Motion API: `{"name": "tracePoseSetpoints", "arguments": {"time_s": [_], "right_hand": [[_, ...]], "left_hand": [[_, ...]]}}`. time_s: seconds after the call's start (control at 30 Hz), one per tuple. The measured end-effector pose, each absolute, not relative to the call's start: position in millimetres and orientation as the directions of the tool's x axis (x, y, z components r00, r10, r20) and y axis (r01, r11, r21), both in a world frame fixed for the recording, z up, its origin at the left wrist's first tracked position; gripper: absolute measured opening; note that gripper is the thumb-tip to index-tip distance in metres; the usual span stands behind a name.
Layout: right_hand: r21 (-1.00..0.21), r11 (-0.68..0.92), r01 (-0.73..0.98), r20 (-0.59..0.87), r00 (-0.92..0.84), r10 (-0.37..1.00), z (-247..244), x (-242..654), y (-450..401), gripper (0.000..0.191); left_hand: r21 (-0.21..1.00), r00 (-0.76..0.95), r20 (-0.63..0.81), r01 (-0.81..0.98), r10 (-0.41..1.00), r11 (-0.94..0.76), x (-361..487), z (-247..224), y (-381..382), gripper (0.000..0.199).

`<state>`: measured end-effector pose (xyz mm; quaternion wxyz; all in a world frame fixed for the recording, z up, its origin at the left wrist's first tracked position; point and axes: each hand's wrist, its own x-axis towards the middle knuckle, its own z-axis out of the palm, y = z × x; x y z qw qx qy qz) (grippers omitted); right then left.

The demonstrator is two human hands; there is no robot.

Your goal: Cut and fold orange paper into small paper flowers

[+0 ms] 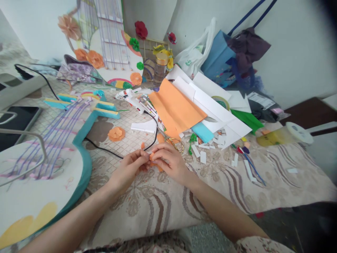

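My left hand (135,163) and my right hand (170,161) meet over the patterned tablecloth, with fingertips pinched together on a small piece of orange paper (151,156). Most of that piece is hidden by my fingers; bits of orange show above and below them. Just beyond my right hand lie gold-handled scissors (176,143), partly covered by it. An orange paper flower (116,134) rests on the cloth beyond my left hand. A black cord (105,147) runs behind my left hand toward a white glue gun (135,102).
At left lies a paper guitar (85,154) with purple strings; another decorated guitar (116,52) leans against the wall. Orange sheet paper (176,109) tops white sheets (216,105). Paper scraps (203,157) and a yellowish plastic container (279,135) lie right. A glass jar (160,68) stands behind.
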<state>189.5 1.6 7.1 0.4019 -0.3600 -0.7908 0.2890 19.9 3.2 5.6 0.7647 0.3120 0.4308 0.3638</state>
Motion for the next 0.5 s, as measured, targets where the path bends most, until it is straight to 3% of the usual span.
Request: {"name": "tracePoseSetpoints", "arguments": {"time_s": [0.27,0.37,0.5], "right_hand": [[-0.807,0.511,0.297,0.385,-0.392,0.836,9.5,186.9,-1.2,0.008],[-0.872,0.399,0.284,0.301,-0.332,0.894,10.3,184.6,-2.8,0.004],[-0.970,0.143,0.194,0.082,-0.290,0.953,6.9,181.4,-4.3,0.005]], "left_hand": [[0.798,0.395,-0.449,-0.225,0.801,0.559,18.8,5.6,4.5,0.017],[0.838,0.369,-0.435,-0.167,0.821,0.519,19.6,8.8,3.3,0.019],[0.923,0.333,-0.352,-0.034,0.875,0.384,21.5,13.8,2.0,0.022]]}}
